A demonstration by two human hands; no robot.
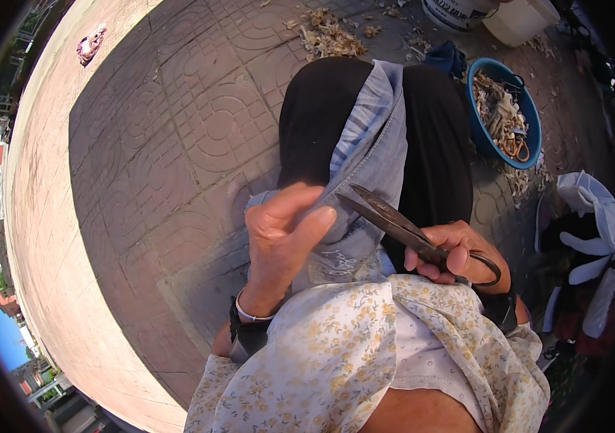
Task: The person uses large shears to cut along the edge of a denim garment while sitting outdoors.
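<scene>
My right hand point(459, 252) grips a pair of dark, worn scissors point(394, 222) by the handles, one loop showing past the fingers. The blades point up and left over my lap, their tips slightly apart. Close to the tips, my left hand point(278, 234) is raised with thumb and forefinger apart and nothing visible between them; its other fingers are mostly hidden. Under both hands a faded blue-grey denim cloth point(376, 162) lies over my black trousers.
To the right stands a blue basin point(475, 108) of dry, pale husks and stalks, with an orange-brown looped handle in it. Husk scraps point(329, 35) litter the paving ahead. White buckets point(520, 20) stand far right; a white glove point(596, 252) lies among dark things nearer.
</scene>
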